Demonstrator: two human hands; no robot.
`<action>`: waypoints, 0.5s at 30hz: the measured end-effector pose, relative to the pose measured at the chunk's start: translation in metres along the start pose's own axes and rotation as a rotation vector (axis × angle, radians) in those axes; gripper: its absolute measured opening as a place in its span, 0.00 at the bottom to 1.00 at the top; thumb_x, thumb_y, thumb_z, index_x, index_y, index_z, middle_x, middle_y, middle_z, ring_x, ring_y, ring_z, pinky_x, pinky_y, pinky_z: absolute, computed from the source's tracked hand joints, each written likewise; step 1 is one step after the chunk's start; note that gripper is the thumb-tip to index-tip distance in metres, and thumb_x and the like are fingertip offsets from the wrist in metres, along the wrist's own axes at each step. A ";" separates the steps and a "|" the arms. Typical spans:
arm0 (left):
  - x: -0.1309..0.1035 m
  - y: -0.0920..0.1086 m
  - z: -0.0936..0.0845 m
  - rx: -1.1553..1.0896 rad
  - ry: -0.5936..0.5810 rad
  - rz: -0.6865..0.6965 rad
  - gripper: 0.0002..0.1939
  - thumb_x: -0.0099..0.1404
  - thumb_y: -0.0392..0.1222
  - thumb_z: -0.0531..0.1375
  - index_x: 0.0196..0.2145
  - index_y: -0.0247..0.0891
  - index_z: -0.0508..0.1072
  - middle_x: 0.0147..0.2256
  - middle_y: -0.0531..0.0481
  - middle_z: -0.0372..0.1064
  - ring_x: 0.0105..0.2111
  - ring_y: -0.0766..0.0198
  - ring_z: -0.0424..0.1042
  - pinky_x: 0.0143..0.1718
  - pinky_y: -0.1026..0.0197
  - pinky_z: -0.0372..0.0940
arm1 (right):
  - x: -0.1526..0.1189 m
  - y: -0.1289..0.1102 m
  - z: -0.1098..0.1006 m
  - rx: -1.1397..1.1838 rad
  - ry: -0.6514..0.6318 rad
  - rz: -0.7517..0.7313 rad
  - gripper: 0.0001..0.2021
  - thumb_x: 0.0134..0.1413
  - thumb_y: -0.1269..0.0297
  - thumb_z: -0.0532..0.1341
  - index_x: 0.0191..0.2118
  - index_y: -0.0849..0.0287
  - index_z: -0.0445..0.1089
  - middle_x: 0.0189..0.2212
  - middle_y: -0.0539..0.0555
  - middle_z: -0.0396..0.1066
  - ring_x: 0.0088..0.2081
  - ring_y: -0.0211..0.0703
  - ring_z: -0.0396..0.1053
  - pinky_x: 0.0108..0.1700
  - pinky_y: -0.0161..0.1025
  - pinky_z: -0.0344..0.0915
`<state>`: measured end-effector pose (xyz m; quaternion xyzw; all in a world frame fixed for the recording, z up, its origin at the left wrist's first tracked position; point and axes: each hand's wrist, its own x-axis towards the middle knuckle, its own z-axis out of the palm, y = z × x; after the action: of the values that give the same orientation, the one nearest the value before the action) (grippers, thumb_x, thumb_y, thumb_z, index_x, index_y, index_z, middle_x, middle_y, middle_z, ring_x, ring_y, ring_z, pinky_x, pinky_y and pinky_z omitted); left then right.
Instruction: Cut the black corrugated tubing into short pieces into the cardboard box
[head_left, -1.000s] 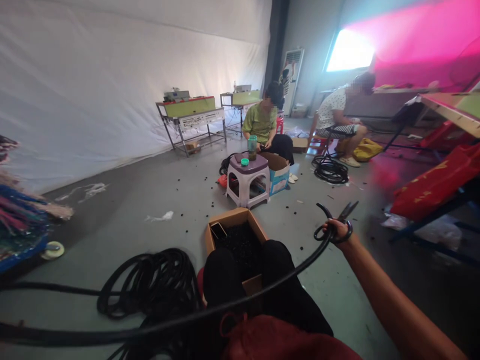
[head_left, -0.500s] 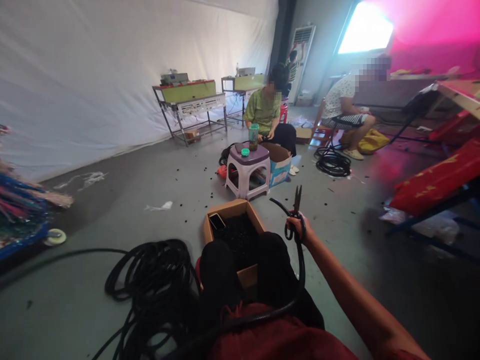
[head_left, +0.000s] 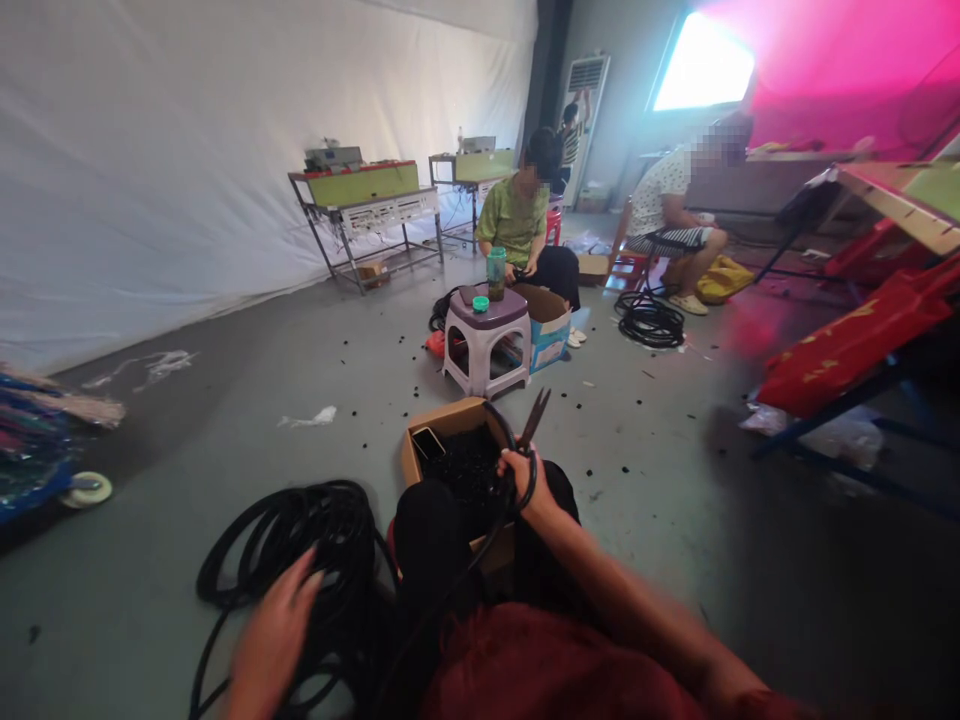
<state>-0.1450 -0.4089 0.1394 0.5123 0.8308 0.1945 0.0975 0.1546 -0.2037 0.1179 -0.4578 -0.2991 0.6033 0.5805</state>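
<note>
My right hand (head_left: pixel 527 482) is closed around black-handled scissors (head_left: pixel 535 415), blades up and slightly parted, and a length of black corrugated tube (head_left: pixel 504 424). It is over the right side of an open cardboard box (head_left: pixel 409 466) in front of my knees. Small black pieces (head_left: pixel 469 455) fill the box, and a phone (head_left: pixel 428 444) lies in its far left corner. My left hand (head_left: pixel 274 635), blurred, reaches with stretched fingers over a loose coil of black tube (head_left: pixel 300 520) on the floor; I see nothing in it, and cannot tell whether it touches the coil.
Ahead of the box stands a plastic stool (head_left: pixel 487 325) carrying a green-lidded bottle (head_left: pixel 496 272). A seated co-worker (head_left: pixel 514 215) is behind it; another person (head_left: pixel 667 205) sits farther right near coiled tube (head_left: pixel 651 320). A wheeled cart (head_left: pixel 45 480) is at left, a red-draped frame (head_left: pixel 847 345) at right.
My right hand has moved left to the box, bringing scissors and tube with it. My left hand has come into view over the coil. The camera view has shifted slightly right.
</note>
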 end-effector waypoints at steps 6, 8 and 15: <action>-0.003 0.160 0.086 -0.588 -0.569 0.161 0.35 0.64 0.47 0.53 0.66 0.34 0.50 0.59 0.41 0.63 0.48 0.59 0.72 0.52 0.58 0.65 | -0.056 0.013 0.018 0.044 -0.140 0.068 0.16 0.43 0.61 0.64 0.39 0.54 0.60 0.19 0.42 0.63 0.22 0.34 0.62 0.25 0.32 0.60; -0.017 0.177 0.095 -0.658 -0.602 0.149 0.33 0.66 0.46 0.50 0.66 0.36 0.50 0.57 0.40 0.65 0.33 0.63 0.75 0.44 0.56 0.69 | -0.060 0.010 0.010 0.036 -0.233 0.121 0.17 0.44 0.60 0.65 0.40 0.55 0.61 0.20 0.42 0.65 0.22 0.35 0.63 0.25 0.33 0.61; -0.036 0.134 0.076 -0.663 -0.535 0.213 0.22 0.66 0.46 0.51 0.56 0.38 0.68 0.58 0.40 0.62 0.29 0.67 0.70 0.37 0.59 0.70 | -0.049 -0.002 -0.023 0.194 -0.233 0.325 0.24 0.37 0.60 0.69 0.43 0.54 0.61 0.27 0.47 0.72 0.29 0.38 0.71 0.32 0.36 0.67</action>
<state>0.0078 -0.3705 0.1255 0.5687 0.6114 0.3199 0.4477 0.1719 -0.2547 0.1208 -0.3693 -0.2270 0.7638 0.4783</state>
